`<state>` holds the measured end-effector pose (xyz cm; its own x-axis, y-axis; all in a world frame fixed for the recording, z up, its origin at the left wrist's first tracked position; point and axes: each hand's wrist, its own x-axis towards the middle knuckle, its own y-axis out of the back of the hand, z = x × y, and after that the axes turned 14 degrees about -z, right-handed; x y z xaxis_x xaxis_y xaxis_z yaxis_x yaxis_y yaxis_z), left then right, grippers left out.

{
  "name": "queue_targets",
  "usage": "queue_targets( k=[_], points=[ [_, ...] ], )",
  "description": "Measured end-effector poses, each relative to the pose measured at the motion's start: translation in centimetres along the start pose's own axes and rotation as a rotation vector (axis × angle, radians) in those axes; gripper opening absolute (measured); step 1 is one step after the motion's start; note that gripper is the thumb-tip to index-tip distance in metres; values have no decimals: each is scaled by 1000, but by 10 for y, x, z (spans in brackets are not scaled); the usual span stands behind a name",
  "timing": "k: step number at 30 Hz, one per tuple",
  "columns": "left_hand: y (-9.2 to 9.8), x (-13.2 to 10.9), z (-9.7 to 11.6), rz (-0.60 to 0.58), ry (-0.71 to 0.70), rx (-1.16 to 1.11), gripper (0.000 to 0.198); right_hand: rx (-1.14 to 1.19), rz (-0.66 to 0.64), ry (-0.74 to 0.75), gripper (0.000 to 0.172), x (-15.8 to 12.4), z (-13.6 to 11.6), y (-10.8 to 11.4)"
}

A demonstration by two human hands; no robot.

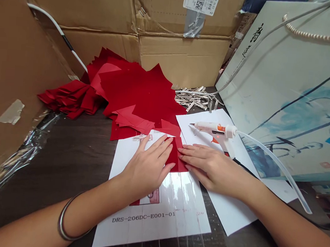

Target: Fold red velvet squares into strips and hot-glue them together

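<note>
A small red felt-like piece (175, 154) lies on a printed paper sheet (126, 233), with a folded strip along its right side. Flat on its left part rests my left hand (151, 164), fingers stretched out. My right hand (211, 166) touches the folded side with extended fingertips, its thumb near the lower edge. Both hands partly cover the piece. Just beyond my left fingertips is a small clear plastic item (141, 137). Past my right hand a white and orange glue gun (214, 130) lies on white paper (226, 214), a clear glue stick trailing from its back.
Behind the hands spreads a pile of red fabric pieces (145, 88), with folded red pieces (73, 98) to its left. Several metal hair clips (197, 99) are heaped at the back. Cardboard (180, 60) walls the back and left; a painted bag (291, 91) stands right.
</note>
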<state>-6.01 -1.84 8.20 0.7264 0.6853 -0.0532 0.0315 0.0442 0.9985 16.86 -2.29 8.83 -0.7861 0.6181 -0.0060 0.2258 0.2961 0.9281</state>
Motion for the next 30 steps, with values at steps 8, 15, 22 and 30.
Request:
queue_targets(
  k=[8,15,22,30],
  points=[
    [4,1,-1,-77,-5,-70,43,5,10,-2,31,0,-2,0],
    [6,-2,-4,-67,13,-131,43,25,-11,-14,33,-1,1,1],
    [5,-3,-6,-70,22,-162,44,22,11,3,32,1,-2,4],
    [6,-3,-7,-78,28,-188,44,30,48,-37,32,-1,0,1]
  ],
)
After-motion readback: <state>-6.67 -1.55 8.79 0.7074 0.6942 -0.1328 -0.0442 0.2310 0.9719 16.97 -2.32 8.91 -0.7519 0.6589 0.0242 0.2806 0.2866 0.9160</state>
